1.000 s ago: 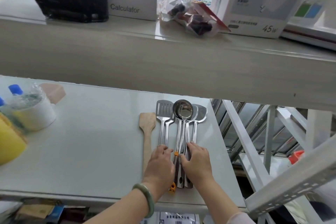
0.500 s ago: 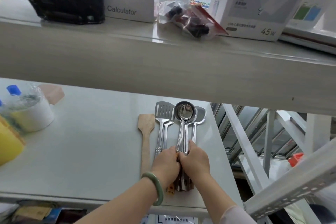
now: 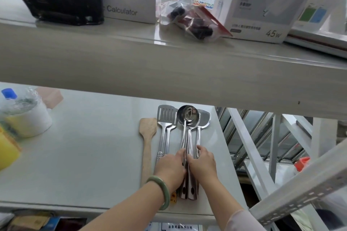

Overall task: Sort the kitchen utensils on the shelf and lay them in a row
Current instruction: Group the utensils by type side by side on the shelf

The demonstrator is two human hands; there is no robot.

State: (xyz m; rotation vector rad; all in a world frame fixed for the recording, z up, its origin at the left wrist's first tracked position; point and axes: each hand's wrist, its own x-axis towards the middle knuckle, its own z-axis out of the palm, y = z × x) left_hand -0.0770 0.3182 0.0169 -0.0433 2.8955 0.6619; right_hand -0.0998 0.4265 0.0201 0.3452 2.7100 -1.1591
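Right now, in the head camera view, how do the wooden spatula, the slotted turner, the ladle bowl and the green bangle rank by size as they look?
1. wooden spatula
2. slotted turner, partly hidden by the left hand, so possibly longer
3. green bangle and ladle bowl look alike; the bangle is nearer the camera, so unranked.

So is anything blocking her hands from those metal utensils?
No. Both the left hand and right hand already rest on the handles of the bunched steel utensils; nothing visible lies between.

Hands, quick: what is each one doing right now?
Left hand: fingers closed on the metal utensil handles.
Right hand: fingers closed on the same handles.
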